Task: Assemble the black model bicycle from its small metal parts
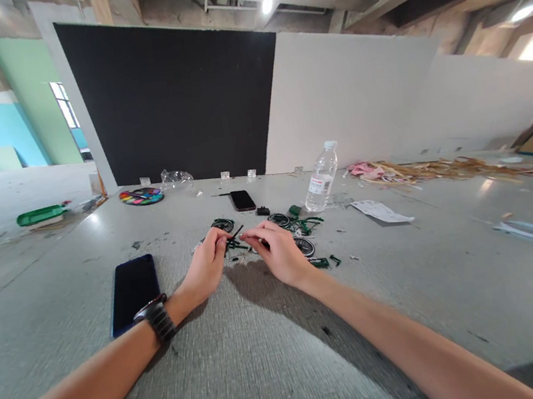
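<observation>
I see the thin dark rod (238, 231) between the two hands, above a scatter of small green and black parts on the worktop (186, 394). My left hand (208, 262) pinches it between thumb and fingers. My right hand (277, 250) has its fingers bent just beside the rod; I cannot tell whether that grip is pressed together or pinching something small. Nearby I log a spoked wheel (304, 246), a green frame piece (309, 223) and a small black block (263, 211). Farther off: one dark phone (242, 200) beyond the parts, a larger phone (132, 291) by the watch (160, 319), an upright clear bottle (323, 179), a paper sheet (382, 211) and, far left, a paint palette (142, 197).
</observation>
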A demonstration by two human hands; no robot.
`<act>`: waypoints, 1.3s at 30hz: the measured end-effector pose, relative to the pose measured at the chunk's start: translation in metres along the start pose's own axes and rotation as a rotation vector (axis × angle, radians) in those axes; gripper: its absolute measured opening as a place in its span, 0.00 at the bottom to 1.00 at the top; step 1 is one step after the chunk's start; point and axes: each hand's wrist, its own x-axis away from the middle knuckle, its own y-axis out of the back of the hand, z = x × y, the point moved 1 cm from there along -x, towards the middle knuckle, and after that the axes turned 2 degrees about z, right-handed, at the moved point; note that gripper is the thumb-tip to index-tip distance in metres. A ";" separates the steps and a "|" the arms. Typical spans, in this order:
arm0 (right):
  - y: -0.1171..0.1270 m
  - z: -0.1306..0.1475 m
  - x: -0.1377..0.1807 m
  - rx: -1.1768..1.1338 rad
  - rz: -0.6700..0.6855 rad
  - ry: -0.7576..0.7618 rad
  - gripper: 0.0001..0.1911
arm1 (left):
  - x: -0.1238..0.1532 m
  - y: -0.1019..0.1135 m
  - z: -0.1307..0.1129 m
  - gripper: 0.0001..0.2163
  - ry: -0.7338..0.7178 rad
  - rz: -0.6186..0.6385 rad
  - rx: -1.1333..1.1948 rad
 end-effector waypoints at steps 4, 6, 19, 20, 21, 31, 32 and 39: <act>-0.003 0.002 0.001 -0.047 -0.022 -0.005 0.09 | 0.000 0.000 0.000 0.09 -0.012 0.006 -0.002; -0.004 0.003 0.001 -0.062 -0.033 -0.014 0.09 | 0.000 0.000 0.000 0.09 -0.018 0.012 -0.002; -0.003 0.007 0.000 -0.091 -0.033 -0.066 0.08 | 0.001 0.001 0.001 0.09 -0.015 0.006 -0.007; -0.003 0.007 0.000 -0.092 -0.031 -0.066 0.08 | 0.001 0.001 0.000 0.08 -0.016 0.009 -0.009; -0.003 0.007 0.000 -0.092 -0.031 -0.067 0.08 | 0.001 0.001 0.000 0.08 -0.017 0.010 -0.012; -0.003 0.006 0.001 -0.097 -0.026 -0.066 0.08 | 0.001 0.001 0.000 0.08 -0.025 -0.004 -0.043; -0.004 0.006 0.001 -0.098 -0.026 -0.066 0.09 | 0.001 0.001 0.000 0.08 -0.025 -0.004 -0.046; -0.004 0.004 0.001 -0.101 -0.028 -0.063 0.09 | 0.001 0.001 0.000 0.08 -0.029 0.003 -0.051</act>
